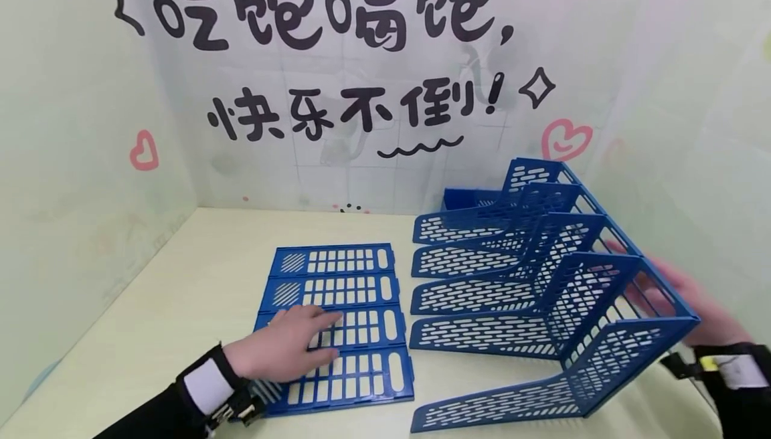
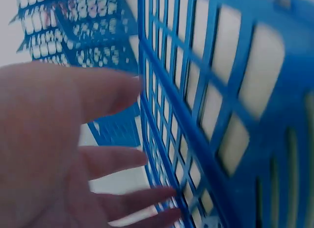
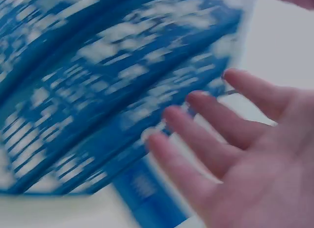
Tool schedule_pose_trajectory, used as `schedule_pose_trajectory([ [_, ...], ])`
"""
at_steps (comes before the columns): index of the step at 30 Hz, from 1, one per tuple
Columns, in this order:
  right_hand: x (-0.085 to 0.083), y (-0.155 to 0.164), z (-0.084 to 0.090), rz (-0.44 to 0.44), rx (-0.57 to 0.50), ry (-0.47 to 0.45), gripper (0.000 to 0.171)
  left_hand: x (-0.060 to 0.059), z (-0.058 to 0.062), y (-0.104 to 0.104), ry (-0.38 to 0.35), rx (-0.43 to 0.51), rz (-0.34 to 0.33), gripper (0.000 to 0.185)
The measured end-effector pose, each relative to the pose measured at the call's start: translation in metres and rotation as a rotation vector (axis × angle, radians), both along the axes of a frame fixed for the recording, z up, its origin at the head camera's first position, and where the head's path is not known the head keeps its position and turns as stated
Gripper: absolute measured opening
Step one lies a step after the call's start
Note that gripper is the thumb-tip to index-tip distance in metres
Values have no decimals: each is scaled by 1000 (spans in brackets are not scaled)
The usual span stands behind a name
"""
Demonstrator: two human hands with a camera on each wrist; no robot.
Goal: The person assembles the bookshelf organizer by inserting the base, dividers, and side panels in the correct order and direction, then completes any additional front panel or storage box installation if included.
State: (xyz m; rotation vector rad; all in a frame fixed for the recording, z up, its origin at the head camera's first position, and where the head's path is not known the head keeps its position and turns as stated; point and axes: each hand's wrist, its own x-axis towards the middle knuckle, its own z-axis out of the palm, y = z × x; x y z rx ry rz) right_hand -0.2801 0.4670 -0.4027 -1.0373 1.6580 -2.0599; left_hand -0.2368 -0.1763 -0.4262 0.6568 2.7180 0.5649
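Observation:
A flat blue plastic grid panel (image 1: 325, 276), made of several joined sections with oval holes at one end, lies left of centre on the table. My left hand (image 1: 292, 343) is over its near sections, fingers extended; in the left wrist view the fingertips come up to the panel's lattice, though contact is unclear. To the right stands a blue file rack (image 1: 640, 264) with several perforated dividers, its open side facing left. Beside the slatted back of this rack is my right hand (image 1: 693, 298), partly hidden by it. The right wrist view shows its fingers (image 3: 186, 157) spread and holding nothing.
Behind the rack, another blue piece (image 1: 460, 198) lies near the back wall. Printed wall sheets (image 1: 271, 178) enclose the pale tabletop (image 1: 181, 292) at the back and sides. The rack's nearest divider reaches close to the panel's right edge.

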Motion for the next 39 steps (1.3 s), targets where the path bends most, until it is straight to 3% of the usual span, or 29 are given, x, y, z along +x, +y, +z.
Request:
schedule_pose_trajectory([
  [2,-4,-4,31,52,-141,29,62,-12,0,-2,46,51,-5,66],
  [6,-8,-33,106,-116,-259,219,54,-36,-1,-4,101,60,36,70],
  [8,-9,-55,147,-274,-157,299,48,-47,0,-1,101,17,64,77],
  [10,-14,-83,187,-402,-13,347,42,-58,0,3,78,-33,91,87],
  [12,-19,-116,224,-541,224,393,38,-66,0,6,39,-74,111,96],
  [15,-31,-171,267,-659,613,427,39,-76,-3,8,-18,-126,147,108],
  [17,-41,-212,288,-673,899,468,44,-81,-6,7,-38,-156,174,116],
  [20,-60,-267,307,-577,1176,541,52,-87,-12,5,-44,-206,221,129],
  [24,-86,-322,307,-446,1357,588,50,-94,-21,3,-49,-251,271,147],
  [28,-112,-349,283,-375,1449,569,46,-100,-27,0,-68,-247,270,157],
  [34,-161,-354,207,-368,1552,521,42,-97,-13,3,-98,-214,216,134],
  [39,-171,-338,142,-386,1628,409,40,-92,-8,8,-96,-197,166,120],
])
